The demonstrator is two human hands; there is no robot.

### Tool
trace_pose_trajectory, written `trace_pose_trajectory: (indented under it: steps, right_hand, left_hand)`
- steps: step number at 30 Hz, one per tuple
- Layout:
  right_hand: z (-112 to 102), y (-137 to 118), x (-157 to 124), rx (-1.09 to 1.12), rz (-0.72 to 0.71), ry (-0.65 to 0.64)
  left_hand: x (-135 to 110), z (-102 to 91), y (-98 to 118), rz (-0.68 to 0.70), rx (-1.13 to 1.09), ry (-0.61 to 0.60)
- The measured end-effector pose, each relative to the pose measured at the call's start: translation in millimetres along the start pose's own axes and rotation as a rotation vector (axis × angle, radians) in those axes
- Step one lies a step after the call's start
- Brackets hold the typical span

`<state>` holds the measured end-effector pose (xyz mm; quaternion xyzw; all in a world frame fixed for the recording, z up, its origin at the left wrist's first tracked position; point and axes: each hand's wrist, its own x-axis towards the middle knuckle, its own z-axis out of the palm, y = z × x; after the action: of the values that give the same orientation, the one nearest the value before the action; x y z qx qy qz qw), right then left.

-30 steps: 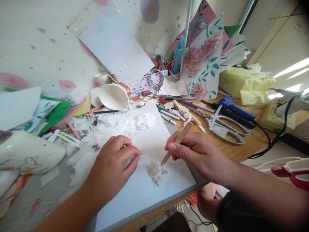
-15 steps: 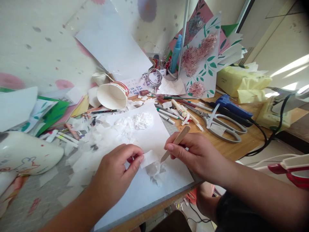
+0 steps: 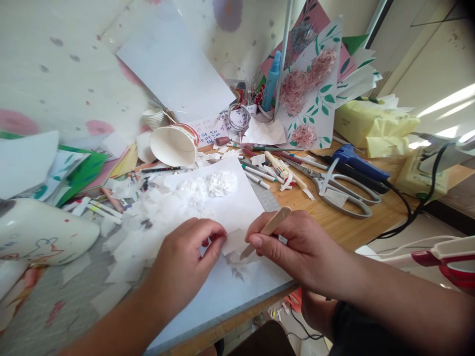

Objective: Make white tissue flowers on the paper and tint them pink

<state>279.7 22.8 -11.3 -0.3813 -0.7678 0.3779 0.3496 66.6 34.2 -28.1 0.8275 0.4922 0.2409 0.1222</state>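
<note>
My left hand (image 3: 193, 262) pinches the edge of a small white tissue paper piece (image 3: 234, 241) between thumb and fingertips. In my right hand (image 3: 293, 242) is a wooden craft stick (image 3: 272, 223), slanted with its lower tip down at the tissue. Under both lies a large white sheet of paper (image 3: 200, 306). A glossy clear patch and some scraps show on the sheet just below the stick's tip; what the patch is I cannot tell. Crumpled white tissue tufts (image 3: 221, 183) sit farther up the sheet.
Loose tissue squares (image 3: 148, 217) spread left of the sheet. Scissors (image 3: 345, 190) and a blue glue gun (image 3: 359, 160) lie at right, with pens (image 3: 260, 173) nearby. A paper cup (image 3: 174, 144) rests on its side at the back. A white decorated object (image 3: 48, 232) stands at left.
The stick's tip has moved slightly left and down, onto or close over the tissue piece. My left hand has shifted a little right, still pinching the tissue.
</note>
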Motion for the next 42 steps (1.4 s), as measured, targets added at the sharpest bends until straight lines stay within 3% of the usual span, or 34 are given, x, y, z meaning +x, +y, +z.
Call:
trace_pose_trajectory:
  steps: [7, 13, 20, 27, 34, 38, 42]
  right_hand:
    - [-3, -10, -7, -0.039, -0.155, -0.082]
    - [-12, -4, -3, 0.168, -0.047, 0.211]
    - [-17, 2, -1, 0.068, -0.056, 0.375]
    - [-12, 5, 7, -0.062, -0.081, 0.251]
    - [-12, 12, 8, -0.019, -0.092, 0.303]
    - [-10, 18, 10, -0.074, -0.131, 0.174]
    - [-5, 19, 14, -0.15, -0.162, 0.087]
  left_hand:
    - [1, 9.9, 4, 0.16, 0.033, -0.012]
    - [2, 3.7, 1, 0.28, 0.258, 0.271]
    - [1, 10.0, 6, 0.322, 0.219, 0.159]
    - [2, 11.2, 7, 0.315, 0.179, 0.144]
    - [5, 9.7, 2, 0.239, 0.171, 0.166]
    - [11, 5.4, 8, 0.169, 0.139, 0.118]
    - [17, 2.2, 21, 0.211, 0.174, 0.094]
